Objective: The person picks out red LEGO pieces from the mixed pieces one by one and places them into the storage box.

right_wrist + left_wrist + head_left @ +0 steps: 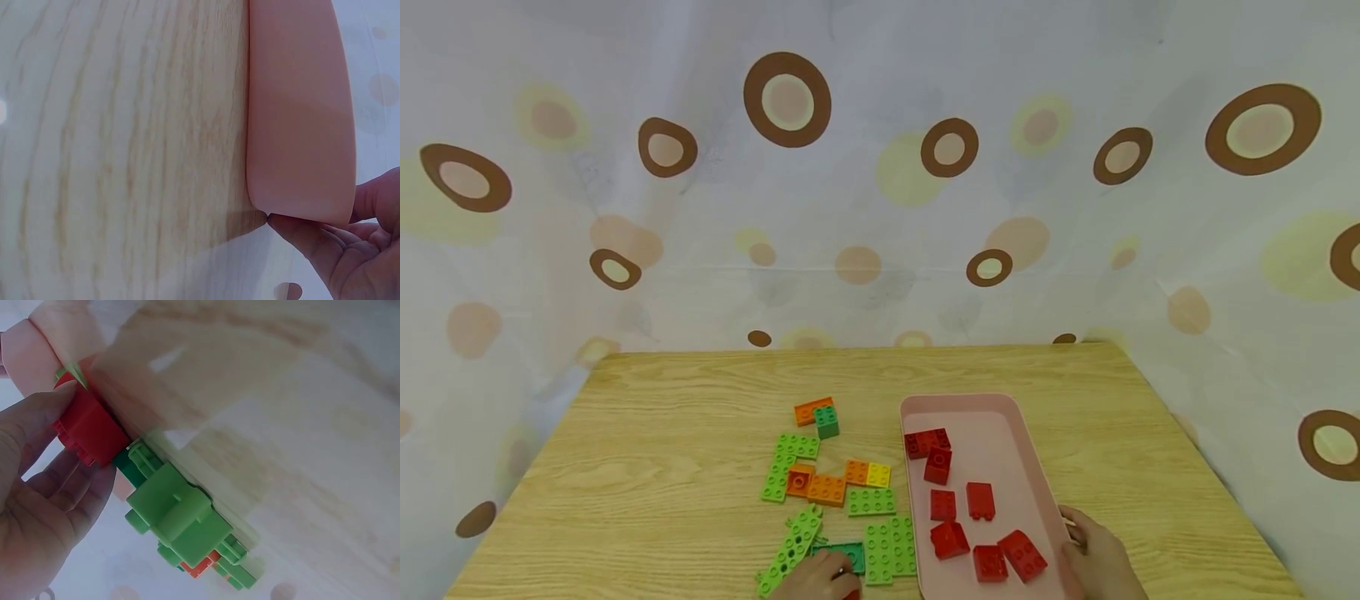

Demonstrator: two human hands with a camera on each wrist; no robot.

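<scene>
My left hand [820, 577] is at the table's front, pinching a red toy brick [94, 428] between thumb and fingers. In the head view only a sliver of that brick shows below the fingers. Close by lie a long green piece with studs and clips [793, 546] and a dark green brick [850, 553]. A pink tray [981, 408] carries several red bricks [981, 501] scattered over its floor. My right hand [1101, 557] grips the tray's right side near the front. Seen from the right wrist, its fingers [300, 234] meet the tray wall at a corner.
Left of the tray lie light green bricks [872, 502], orange bricks [827, 490], a yellow brick [878, 475] and a green brick [827, 422]. The wooden table [685, 450] ends at a dotted curtain [857, 208] at the back and sides.
</scene>
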